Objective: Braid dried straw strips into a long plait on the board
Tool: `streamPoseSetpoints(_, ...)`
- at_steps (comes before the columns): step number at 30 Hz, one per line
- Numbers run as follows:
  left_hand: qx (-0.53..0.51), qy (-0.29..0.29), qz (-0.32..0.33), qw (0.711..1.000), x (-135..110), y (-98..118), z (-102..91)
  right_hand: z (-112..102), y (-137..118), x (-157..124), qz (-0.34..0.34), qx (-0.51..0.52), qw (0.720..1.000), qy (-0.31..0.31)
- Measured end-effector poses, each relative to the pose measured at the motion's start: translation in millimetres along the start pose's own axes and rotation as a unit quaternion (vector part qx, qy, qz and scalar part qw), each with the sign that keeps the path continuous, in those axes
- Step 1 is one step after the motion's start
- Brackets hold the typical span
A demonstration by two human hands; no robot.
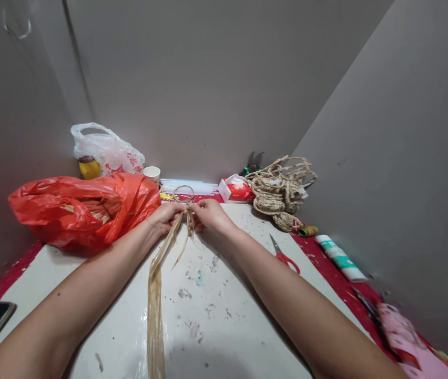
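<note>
Nearest the lens: a long pale straw strip (155, 310) lay up the bottom centre of the white table (227, 316), between two bare forearms. Left of centre, a red plastic bag (82, 210) sat just beside the left wrist. Right of centre, a coiled rope bundle (281, 192) rested by the wall. Upper left, a white bag (108, 150).

Mid-frame, the left hand (164, 217) was closed, fingertips pinched on the strip's upper end. The right hand (210, 213) was closed too, pinching the base of a small ring (183, 193). Red-handled scissors (285, 255) lay right of the right forearm, apart from it. The ring stood just above both sets of fingertips.
</note>
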State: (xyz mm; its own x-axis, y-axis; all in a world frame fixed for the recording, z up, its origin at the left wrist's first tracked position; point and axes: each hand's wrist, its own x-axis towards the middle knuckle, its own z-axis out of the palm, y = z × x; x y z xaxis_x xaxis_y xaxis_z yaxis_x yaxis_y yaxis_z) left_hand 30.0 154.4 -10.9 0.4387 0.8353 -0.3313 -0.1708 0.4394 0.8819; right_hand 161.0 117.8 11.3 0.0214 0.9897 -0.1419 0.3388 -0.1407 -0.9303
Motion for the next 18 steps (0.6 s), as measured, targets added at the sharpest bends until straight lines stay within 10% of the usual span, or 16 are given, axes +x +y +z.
streamPoseSetpoints(9,-0.010,-0.012,0.016,1.000,7,-2,-1.3,1,-2,-4,0.112,0.210,0.963,-0.123)
streamPoseSetpoints(18,0.041,0.035,0.079,0.995,-4,-5,9.5,-17,9,9,0.111,0.147,0.964,-0.192)
